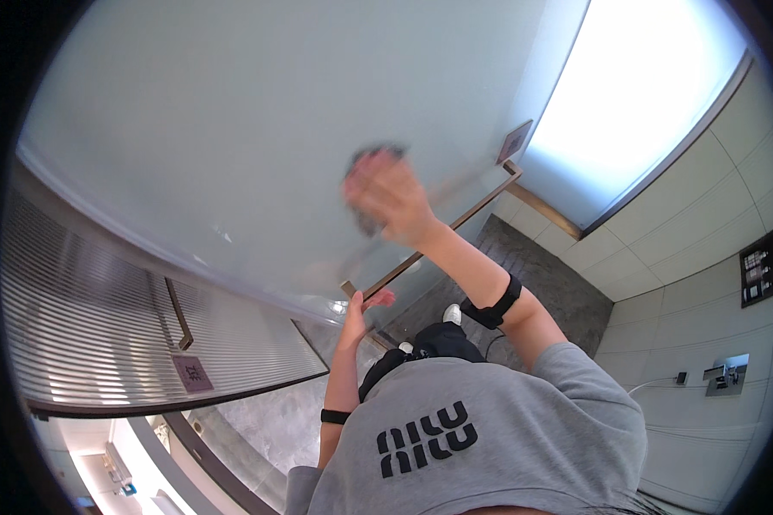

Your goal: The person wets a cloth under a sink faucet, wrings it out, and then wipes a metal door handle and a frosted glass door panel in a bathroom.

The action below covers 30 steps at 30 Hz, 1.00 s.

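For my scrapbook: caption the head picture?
Right hand rubs a dark cloth on a frosted glass door.

Your right hand (386, 196) presses a dark cloth (368, 163) flat against the frosted glass door (232, 129), both blurred; only the cloth's edges show around your fingers, above the door's long bronze bar handle (438, 236). The pale, upright pane fills most of the view. Your left hand (358, 311), fingers spread, rests against the glass edge near the handle's lower end.
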Each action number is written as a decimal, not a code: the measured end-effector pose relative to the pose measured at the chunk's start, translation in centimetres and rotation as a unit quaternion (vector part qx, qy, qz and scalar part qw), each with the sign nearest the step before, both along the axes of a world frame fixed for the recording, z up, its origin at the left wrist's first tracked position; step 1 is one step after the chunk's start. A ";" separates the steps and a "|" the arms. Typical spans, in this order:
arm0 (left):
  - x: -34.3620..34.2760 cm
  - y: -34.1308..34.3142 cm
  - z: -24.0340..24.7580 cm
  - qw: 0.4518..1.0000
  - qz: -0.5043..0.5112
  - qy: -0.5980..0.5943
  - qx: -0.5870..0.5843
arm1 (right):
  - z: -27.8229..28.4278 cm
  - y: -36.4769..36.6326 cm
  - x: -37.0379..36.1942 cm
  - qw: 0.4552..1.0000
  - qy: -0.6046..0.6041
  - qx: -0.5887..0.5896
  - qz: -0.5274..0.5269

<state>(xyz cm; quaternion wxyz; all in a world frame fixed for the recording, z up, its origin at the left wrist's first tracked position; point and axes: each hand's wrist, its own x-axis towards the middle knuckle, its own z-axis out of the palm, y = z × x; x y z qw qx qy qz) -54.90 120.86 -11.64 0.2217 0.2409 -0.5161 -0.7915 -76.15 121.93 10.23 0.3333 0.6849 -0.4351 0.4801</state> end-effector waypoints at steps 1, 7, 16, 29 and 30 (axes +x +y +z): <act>0.0 -0.1 0.0 1.000 0.000 -0.005 -0.010 | 0.0 0.2 -0.9 0.997 0.081 -0.006 -0.011; 0.0 0.4 1.8 0.997 0.016 -0.039 -0.059 | 0.5 0.8 -11.7 0.995 -0.050 -0.040 -0.070; -0.1 -0.3 0.0 0.998 -0.015 -0.031 -0.060 | 1.0 -0.1 -7.9 0.929 -0.346 -0.109 -0.078; -0.6 0.2 1.8 0.995 -0.031 -0.015 -0.094 | 0.4 1.0 -23.1 0.853 -0.486 -0.143 -0.130; -0.7 0.2 1.6 0.994 -0.027 -0.021 -0.099 | 0.2 0.9 -24.0 0.826 -0.535 -0.130 -0.122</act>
